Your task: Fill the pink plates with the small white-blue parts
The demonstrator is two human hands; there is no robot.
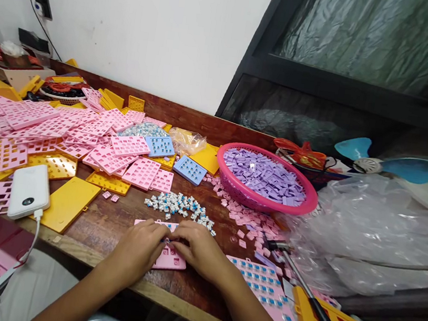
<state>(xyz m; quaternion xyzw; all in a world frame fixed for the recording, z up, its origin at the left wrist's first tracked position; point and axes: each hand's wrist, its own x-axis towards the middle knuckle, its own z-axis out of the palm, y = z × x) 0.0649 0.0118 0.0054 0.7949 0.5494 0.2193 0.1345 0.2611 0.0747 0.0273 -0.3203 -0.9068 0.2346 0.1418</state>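
Observation:
My left hand (140,247) and my right hand (198,247) rest side by side on a pink grid plate (170,259) lying near the front edge of the wooden table (109,223). Both hands have curled fingers meeting at the plate's middle, pinching something small that I cannot make out. Just beyond the fingertips lies a heap of small white-and-blue switches (179,205). A second pink plate (266,286) filled with blue switches lies to the right of my right forearm.
A pink basket (308,197) of purple caps stands at the back right, loose pink caps (248,216) scattered before it. Piles of pink grid plates (82,136) and yellow plates (68,203) cover the left. A white power bank (29,191), a hammer (301,279) and clear plastic bags (371,230) lie nearby.

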